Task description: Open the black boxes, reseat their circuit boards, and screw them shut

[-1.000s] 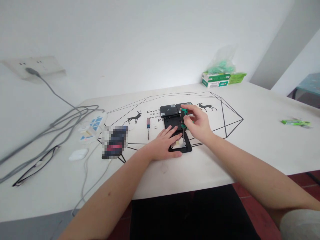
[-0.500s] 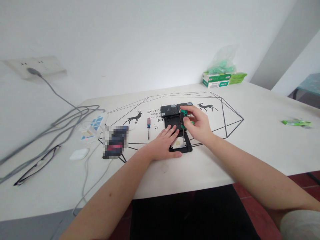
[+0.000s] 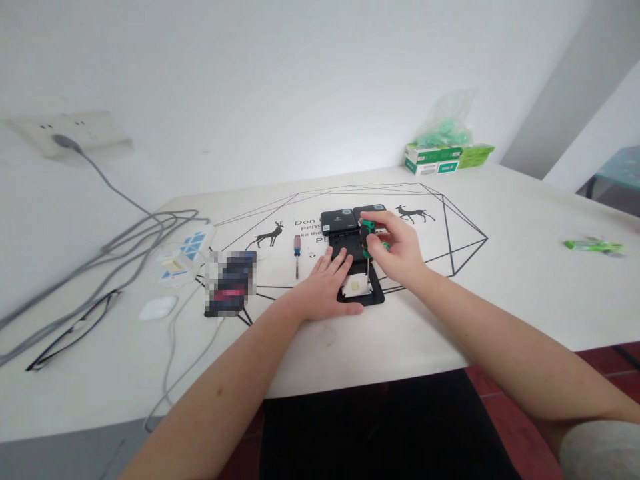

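Note:
My right hand [image 3: 397,247] grips a green and black screwdriver [image 3: 369,230] upright. The screwdriver's tip meets the right inner edge of a black frame [image 3: 376,297] with a white panel [image 3: 356,285] in it. My left hand [image 3: 327,287] lies with fingers spread along the frame's left side, steadying it against the table. Its fingertips reach a black open casing part [image 3: 343,248] just beyond the frame. Behind that lie two closed black boxes, one at left [image 3: 339,221] and one partly covered by my right hand.
A second screwdriver [image 3: 297,255] lies left of my hands. Farther left are a blurred-out phone-like object [image 3: 231,285], a white mouse-like item [image 3: 157,308], eyeglasses [image 3: 75,330], a power strip [image 3: 183,257] and grey cables [image 3: 145,230]. Green boxes [image 3: 433,157] stand at the back right; a green packet [image 3: 593,246] lies far right.
My left hand's fingers have shifted slightly to the left on the black parts. The right hand keeps its place with the screwdriver, its tip still at the frame.

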Motion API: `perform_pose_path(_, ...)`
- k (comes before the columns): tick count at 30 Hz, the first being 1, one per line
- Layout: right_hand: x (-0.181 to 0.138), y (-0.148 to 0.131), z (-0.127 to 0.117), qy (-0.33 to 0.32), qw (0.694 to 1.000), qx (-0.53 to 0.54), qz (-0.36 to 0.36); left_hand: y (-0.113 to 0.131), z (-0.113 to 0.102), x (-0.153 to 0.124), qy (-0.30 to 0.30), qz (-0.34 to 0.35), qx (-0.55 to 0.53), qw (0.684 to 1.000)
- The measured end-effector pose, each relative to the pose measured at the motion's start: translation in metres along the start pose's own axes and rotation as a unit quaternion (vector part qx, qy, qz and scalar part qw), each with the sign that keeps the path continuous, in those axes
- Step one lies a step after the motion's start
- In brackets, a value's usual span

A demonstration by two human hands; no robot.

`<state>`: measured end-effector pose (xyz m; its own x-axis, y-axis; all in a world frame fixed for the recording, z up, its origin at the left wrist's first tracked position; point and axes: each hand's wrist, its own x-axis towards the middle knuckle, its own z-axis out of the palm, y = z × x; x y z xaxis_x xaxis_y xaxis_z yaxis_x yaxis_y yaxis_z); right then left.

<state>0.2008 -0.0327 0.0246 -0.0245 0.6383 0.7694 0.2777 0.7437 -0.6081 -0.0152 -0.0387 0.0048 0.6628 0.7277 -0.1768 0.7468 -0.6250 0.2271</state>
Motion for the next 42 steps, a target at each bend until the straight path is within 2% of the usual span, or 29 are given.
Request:
perform_pose_path(12, -0.001, 0.003, -0.001, -0.007, 0.999, -0.011, -0.043, 0.006, -0.003, -0.001, -0.021, -0.033, 0.0, 0.999)
perform_pose_path(17, 0.001, 0.002, -0.002, -0.032, 0.998, 0.026, -0.044, 0.007, -0.003, -0.001, -0.023, -0.032, -0.001, 0.999)
perform_pose_path(20, 0.005, 0.002, -0.002, -0.024, 0.996, 0.071, -0.038, 0.006, -0.003, -0.001, -0.022, -0.032, 0.001, 0.999)
perform_pose_path(25, 0.009, 0.001, -0.004, -0.049, 0.982, 0.176, 0.042, 0.005, -0.002, -0.001, -0.021, -0.032, 0.001, 0.999)
perform_pose_path(30, 0.009, -0.004, -0.006, -0.108, 0.928, 0.313, 0.17, 0.005, -0.001, 0.0, -0.021, -0.031, 0.007, 0.999)
perform_pose_path(34, 0.009, -0.007, -0.006, -0.115, 0.911, 0.338, 0.208, 0.005, -0.001, 0.0, -0.018, -0.03, 0.006, 0.999)
perform_pose_path(37, 0.011, -0.004, -0.006, -0.087, 0.921, 0.326, 0.195, 0.007, -0.003, 0.0, -0.027, -0.037, 0.006, 0.999)
perform_pose_path(42, 0.015, 0.006, -0.01, -0.013, 0.976, 0.192, 0.096, 0.008, -0.006, -0.002, -0.028, -0.037, 0.009, 0.999)
